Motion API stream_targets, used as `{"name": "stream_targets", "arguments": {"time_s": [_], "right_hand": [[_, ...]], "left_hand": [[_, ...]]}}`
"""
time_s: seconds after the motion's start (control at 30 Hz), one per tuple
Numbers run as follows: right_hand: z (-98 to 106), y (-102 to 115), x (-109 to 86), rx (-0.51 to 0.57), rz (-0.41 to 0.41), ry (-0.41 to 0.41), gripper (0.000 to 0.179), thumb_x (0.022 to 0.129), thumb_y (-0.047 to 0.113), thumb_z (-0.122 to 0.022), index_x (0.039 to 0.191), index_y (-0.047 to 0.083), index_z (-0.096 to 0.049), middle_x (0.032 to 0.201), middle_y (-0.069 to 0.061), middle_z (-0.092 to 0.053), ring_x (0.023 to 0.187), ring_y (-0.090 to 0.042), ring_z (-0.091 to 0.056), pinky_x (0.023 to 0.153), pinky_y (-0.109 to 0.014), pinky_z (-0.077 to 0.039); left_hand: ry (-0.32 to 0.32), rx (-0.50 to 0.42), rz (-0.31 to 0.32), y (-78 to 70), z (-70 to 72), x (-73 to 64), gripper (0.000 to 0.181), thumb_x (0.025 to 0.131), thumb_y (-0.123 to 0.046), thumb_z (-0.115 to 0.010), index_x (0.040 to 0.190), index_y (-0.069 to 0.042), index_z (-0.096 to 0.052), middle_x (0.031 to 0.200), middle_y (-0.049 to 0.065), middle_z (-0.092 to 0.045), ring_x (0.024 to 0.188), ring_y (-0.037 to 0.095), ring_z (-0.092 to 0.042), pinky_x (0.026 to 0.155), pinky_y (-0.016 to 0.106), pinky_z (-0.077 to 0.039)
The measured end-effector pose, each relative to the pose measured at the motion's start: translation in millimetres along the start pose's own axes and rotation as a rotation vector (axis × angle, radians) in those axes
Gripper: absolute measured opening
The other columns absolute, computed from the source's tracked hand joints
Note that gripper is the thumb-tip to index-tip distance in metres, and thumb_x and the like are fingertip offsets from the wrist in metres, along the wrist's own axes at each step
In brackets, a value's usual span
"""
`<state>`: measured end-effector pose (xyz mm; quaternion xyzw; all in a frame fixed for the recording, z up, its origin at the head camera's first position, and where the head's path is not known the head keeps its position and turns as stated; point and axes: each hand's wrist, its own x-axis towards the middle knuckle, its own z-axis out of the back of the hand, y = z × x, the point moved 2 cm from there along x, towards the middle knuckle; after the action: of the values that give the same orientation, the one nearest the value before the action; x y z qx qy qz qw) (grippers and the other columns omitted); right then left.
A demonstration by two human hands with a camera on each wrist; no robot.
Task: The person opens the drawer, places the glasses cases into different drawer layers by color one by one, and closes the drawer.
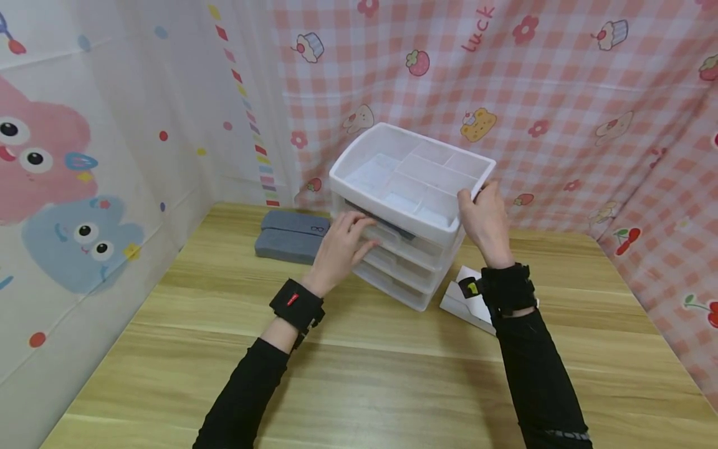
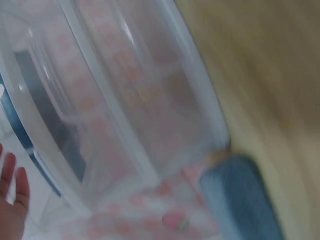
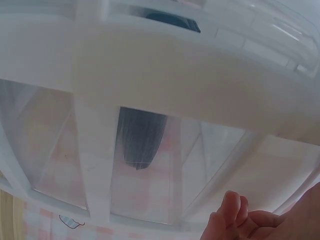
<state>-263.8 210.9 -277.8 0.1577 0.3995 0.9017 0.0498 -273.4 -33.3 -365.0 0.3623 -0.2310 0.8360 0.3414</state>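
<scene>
A white drawer organizer (image 1: 412, 212) with clear drawers and a divided top tray stands at an angle on the table. My right hand (image 1: 487, 218) grips the tray's right rim, thumb at the inner side. In the right wrist view its fingers (image 3: 230, 215) show beside the organizer. My left hand (image 1: 339, 249) is at the upper drawer fronts, fingers loosely extended; whether they touch is unclear. In the left wrist view, those fingers (image 2: 11, 180) appear at the left edge. Something dark (image 2: 50, 112) shows in the upper part of the organizer.
A grey glasses case (image 1: 291, 237) lies left of the organizer. On the right, a white folded object (image 1: 468, 305) is partly hidden by my right wrist. Patterned curtains (image 1: 392, 93) hang behind and beside the wooden table (image 1: 381, 386).
</scene>
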Motion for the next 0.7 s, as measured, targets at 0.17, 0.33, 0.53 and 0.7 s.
{"name": "stream_targets", "arguments": {"time_s": [0.17,0.33,0.53,0.7], "right_hand": [[0.6,1.1,0.1,0.001,0.009,-0.012,0.055,0.094,0.034,-0.034,0.133,-0.006,-0.034,0.119,-0.026,-0.050,0.106,-0.036,-0.051,0.094,-0.053,-0.044],[0.5,1.4,-0.1,0.001,0.014,-0.015,0.054,0.095,0.034,-0.034,0.132,-0.006,-0.034,0.120,-0.026,-0.050,0.107,-0.037,-0.051,0.094,-0.053,-0.044],[-0.4,0.4,0.4,0.007,0.023,-0.025,0.053,0.094,0.033,-0.034,0.131,-0.006,-0.035,0.118,-0.026,-0.050,0.105,-0.036,-0.051,0.094,-0.053,-0.044],[0.0,-0.2,-0.2,0.009,0.021,-0.022,0.054,0.095,0.033,-0.034,0.132,-0.006,-0.035,0.119,-0.026,-0.049,0.106,-0.037,-0.051,0.094,-0.053,-0.044]], "left_hand": [[0.035,-0.325,0.367,-10.1,-6.5,-10.3,0.031,0.091,-0.023,-0.063,0.113,-0.002,-0.057,0.104,0.014,-0.058,0.096,0.026,-0.056,0.080,0.034,-0.048],[0.088,-0.718,0.860,-15.3,-13.2,-18.7,0.036,0.095,-0.027,-0.057,0.117,0.000,-0.052,0.109,0.018,-0.062,0.095,0.029,-0.062,0.076,0.027,-0.051],[0.149,-1.172,1.259,-17.2,-18.8,-23.4,0.051,0.099,-0.033,-0.049,0.133,0.004,-0.044,0.127,0.025,-0.058,0.107,0.030,-0.064,0.095,0.039,-0.051],[0.163,-1.372,1.366,-18.2,-19.8,-25.5,0.051,0.099,-0.033,-0.047,0.139,-0.002,-0.039,0.136,0.026,-0.051,0.123,0.037,-0.054,0.104,0.043,-0.044]]}}
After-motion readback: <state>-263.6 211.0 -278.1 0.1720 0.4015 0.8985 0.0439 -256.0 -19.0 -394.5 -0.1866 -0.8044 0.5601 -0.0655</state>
